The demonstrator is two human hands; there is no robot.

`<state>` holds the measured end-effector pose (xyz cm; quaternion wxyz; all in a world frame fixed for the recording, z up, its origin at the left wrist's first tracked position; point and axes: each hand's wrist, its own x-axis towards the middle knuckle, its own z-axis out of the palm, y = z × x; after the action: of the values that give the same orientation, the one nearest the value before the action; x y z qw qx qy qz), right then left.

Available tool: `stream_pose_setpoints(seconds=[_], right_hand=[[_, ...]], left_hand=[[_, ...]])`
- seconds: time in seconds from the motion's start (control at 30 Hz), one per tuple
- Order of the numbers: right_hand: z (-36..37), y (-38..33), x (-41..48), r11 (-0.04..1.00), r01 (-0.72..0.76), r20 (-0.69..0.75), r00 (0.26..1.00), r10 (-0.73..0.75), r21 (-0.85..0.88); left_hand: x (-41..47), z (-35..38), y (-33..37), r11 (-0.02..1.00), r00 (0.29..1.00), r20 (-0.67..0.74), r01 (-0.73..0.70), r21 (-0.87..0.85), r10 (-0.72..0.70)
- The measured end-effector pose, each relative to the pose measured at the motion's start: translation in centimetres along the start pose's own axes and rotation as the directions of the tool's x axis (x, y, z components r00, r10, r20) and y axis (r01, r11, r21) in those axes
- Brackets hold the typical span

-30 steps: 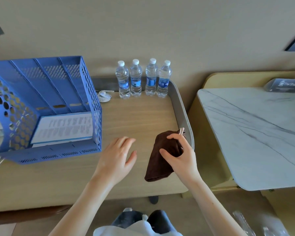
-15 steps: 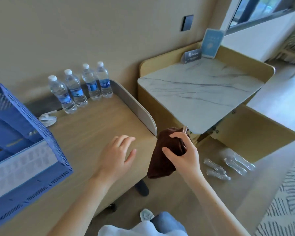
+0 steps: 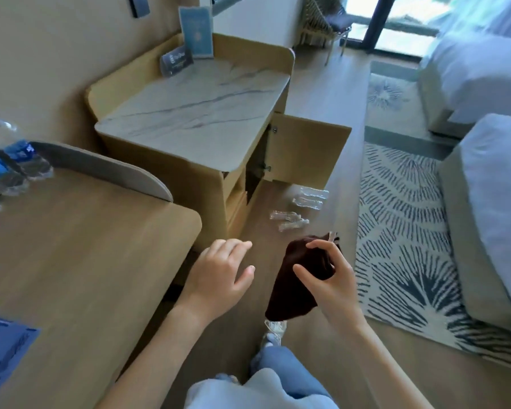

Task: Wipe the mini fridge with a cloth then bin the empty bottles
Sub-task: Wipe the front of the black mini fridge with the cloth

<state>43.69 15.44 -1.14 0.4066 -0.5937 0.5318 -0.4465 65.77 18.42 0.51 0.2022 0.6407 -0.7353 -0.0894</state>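
Observation:
My right hand point(image 3: 331, 278) pinches a dark brown cloth point(image 3: 295, 281) that hangs over the floor. My left hand point(image 3: 219, 276) hovers beside it, fingers apart and holding nothing, just past the desk's corner. Several empty clear bottles point(image 3: 301, 209) lie on the wooden floor in front of a marble-topped cabinet point(image 3: 195, 113). The cabinet's door point(image 3: 304, 152) stands open; its inside is dark and I cannot make out a fridge.
The wooden desk point(image 3: 80, 261) at left carries several full water bottles point(image 3: 9, 163) and a blue file tray point(image 3: 3, 346). A patterned rug point(image 3: 401, 231), grey bench point(image 3: 490, 208) and bed point(image 3: 469, 69) lie to the right. My shoe point(image 3: 275, 332) is on the floor below.
The view has swung right, away from the desk toward the cabinet and floor. Both hands have left the desktop and now hang over the floor, the cloth still in my right hand.

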Motion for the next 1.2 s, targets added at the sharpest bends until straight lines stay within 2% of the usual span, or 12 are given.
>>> stream_pose_setpoints(seconds=[0.13, 0.27, 0.5, 0.63, 0.8, 1.2], right_hand=[[-4.4, 0.4, -0.9, 0.999, -0.019, -0.155, 0.988, 0.014, -0.032], [-8.8, 1.6, -0.9, 0.995, -0.101, -0.268, 0.959, 0.095, -0.007], [-16.1, 6.2, 1.6, 0.971, -0.238, -0.369, 0.903, 0.220, -0.001], [-20.5, 8.8, 5.1, 0.964, -0.267, -0.374, 0.894, 0.248, 0.000], [-24.5, 10.1, 10.2, 0.972, -0.230, -0.355, 0.914, 0.197, -0.053], [-27.4, 13.4, 23.7, 0.975, -0.222, -0.299, 0.932, 0.207, -0.017]], left_hand=[[3.0, 1.8, 3.4, 0.991, 0.991, 0.020, -0.133, -0.011, 0.133], [6.6, 4.4, 6.9, 0.967, 0.965, 0.053, -0.254, -0.034, 0.255], [12.4, 11.3, 11.5, 0.954, 0.941, 0.166, -0.278, -0.109, 0.293], [16.7, 14.2, 14.5, 0.958, 0.945, 0.169, -0.263, -0.111, 0.279], [21.5, 16.5, 17.1, 0.966, 0.952, 0.175, -0.236, -0.110, 0.252], [34.5, 19.9, 17.7, 0.968, 0.950, 0.186, -0.240, -0.078, 0.250]])
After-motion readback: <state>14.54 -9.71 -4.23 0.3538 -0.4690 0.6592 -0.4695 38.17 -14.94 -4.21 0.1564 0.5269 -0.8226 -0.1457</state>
